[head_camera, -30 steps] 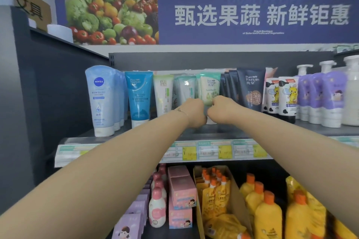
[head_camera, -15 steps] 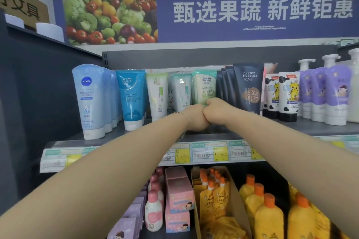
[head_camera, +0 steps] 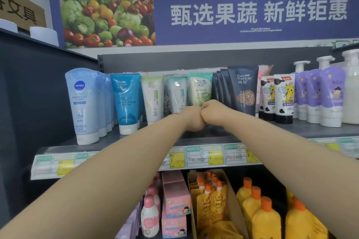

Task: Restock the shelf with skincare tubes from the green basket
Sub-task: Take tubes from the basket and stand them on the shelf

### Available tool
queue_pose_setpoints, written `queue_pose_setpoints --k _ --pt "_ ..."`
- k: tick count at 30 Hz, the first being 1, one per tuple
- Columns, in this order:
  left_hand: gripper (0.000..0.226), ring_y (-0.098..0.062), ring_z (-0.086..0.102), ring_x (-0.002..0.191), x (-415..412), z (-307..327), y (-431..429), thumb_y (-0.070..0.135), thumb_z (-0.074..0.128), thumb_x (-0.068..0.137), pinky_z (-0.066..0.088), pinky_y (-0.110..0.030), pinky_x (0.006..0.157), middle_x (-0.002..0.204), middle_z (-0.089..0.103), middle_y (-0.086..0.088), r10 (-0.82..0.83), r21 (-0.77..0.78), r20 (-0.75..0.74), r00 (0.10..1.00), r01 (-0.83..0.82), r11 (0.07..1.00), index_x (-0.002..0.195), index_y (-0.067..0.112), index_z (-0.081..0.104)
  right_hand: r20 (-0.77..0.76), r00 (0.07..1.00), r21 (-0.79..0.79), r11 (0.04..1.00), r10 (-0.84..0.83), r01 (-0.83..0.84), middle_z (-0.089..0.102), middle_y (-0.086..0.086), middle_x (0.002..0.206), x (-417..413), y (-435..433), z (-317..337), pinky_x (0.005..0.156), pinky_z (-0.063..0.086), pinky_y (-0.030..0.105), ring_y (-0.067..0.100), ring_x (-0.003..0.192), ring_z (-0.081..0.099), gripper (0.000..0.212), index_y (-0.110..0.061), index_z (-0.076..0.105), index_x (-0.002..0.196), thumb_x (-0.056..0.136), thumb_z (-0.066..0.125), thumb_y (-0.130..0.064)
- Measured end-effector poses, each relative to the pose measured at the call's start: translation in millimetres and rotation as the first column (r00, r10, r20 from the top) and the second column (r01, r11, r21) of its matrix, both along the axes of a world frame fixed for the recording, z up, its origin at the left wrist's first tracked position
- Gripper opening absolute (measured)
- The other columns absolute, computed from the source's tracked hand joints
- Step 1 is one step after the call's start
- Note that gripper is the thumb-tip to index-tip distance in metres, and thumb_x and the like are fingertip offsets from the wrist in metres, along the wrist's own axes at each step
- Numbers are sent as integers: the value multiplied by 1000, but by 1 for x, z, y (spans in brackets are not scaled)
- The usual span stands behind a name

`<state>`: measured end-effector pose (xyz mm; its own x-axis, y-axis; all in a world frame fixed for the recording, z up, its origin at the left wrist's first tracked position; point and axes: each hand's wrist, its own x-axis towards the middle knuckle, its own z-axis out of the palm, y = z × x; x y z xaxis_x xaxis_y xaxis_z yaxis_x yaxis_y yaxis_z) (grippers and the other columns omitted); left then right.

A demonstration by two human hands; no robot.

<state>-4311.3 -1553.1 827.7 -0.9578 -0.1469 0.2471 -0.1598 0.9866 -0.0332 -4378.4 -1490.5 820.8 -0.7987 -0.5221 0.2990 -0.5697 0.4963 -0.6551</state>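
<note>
On the top shelf [head_camera: 320, 130] a row of skincare tubes stands cap-down. The pale green Pure Fountain tube [head_camera: 200, 89] is in the middle, between a pale teal tube [head_camera: 176, 93] and dark navy tubes [head_camera: 242, 91]. My left hand [head_camera: 194, 120] and my right hand [head_camera: 212, 111] are curled at its lower end, knuckles touching, and they hide its cap. Both hands appear to grip this tube. The green basket is out of view.
Light blue Nivea tubes [head_camera: 82, 103], a blue tube [head_camera: 126, 101] and a white-green tube [head_camera: 152, 97] stand to the left. Cow-print tubes [head_camera: 284, 97] and purple pump bottles [head_camera: 330, 95] stand to the right. Price tags [head_camera: 204, 155] line the edge; yellow bottles [head_camera: 266, 219] and pink boxes [head_camera: 174, 196] sit below.
My two hands have closed together over the green tube's base until the knuckles touch. The tube now stands straighter in the row.
</note>
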Motion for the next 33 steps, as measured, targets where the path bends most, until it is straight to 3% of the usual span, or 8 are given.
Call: queue_pose_setpoints --k 7,11,15,18,21,25,29,33 --pt "34 -31 51 120 -7 -2 -4 9 39 99 40 -32 97 132 53 -18 26 31 -8 1000 -26 999 130 0 50 -18 1000 36 999 6 -5 59 19 97 -1 -2 1 74 43 29 27 84 53 24 2 60 103 89 41 -3" --pt "34 -32 52 120 -9 -2 -6 8 38 99 40 -33 97 131 53 -20 9 49 -12 1000 -9 999 129 -1 51 -15 1000 39 999 17 -17 54 11 79 0 0 3 62 38 26 23 75 49 17 -3 56 84 88 40 -1" --pt "30 -34 55 111 -9 -2 -11 10 38 98 42 -32 88 123 57 -21 -6 75 -14 1000 7 997 120 -3 56 -18 1000 44 999 9 -8 52 10 81 2 2 5 57 36 25 17 67 45 18 -1 59 95 90 41 -3" --pt "27 -29 52 89 -8 -3 -14 15 42 97 39 -30 78 107 61 -17 -10 86 -17 1000 12 996 111 0 60 -56 998 90 996 6 -1 53 10 82 3 3 6 57 37 25 21 75 49 17 -1 59 96 92 44 -8" --pt "18 -23 45 79 -5 -2 -17 19 45 96 37 -28 71 73 48 -4 4 76 -45 999 0 997 91 7 57 -159 987 138 990 19 4 58 11 91 6 8 7 64 40 25 24 85 53 19 -1 62 98 91 48 -12" --pt "19 -19 46 67 4 -1 -23 18 47 92 39 -27 65 67 42 -1 55 17 -83 995 -54 998 74 12 45 -265 958 226 973 109 -48 64 15 96 14 11 10 68 43 27 25 84 55 20 1 67 95 87 49 -5" --pt "15 -20 51 77 6 1 -30 19 48 93 45 -27 71 79 51 -4 95 -61 -51 994 -98 993 94 9 59 -322 923 433 900 209 -53 52 4 71 25 2 16 61 41 27 24 76 51 19 -11 52 70 87 48 -4" --pt "26 -21 52 87 8 4 -33 16 44 96 44 -26 80 96 53 -9 129 -11 -9 992 -129 992 115 6 59 -325 920 452 891 219 -53 59 13 88 23 -12 18 71 45 32 24 79 51 14 -2 60 90 88 46 -3"
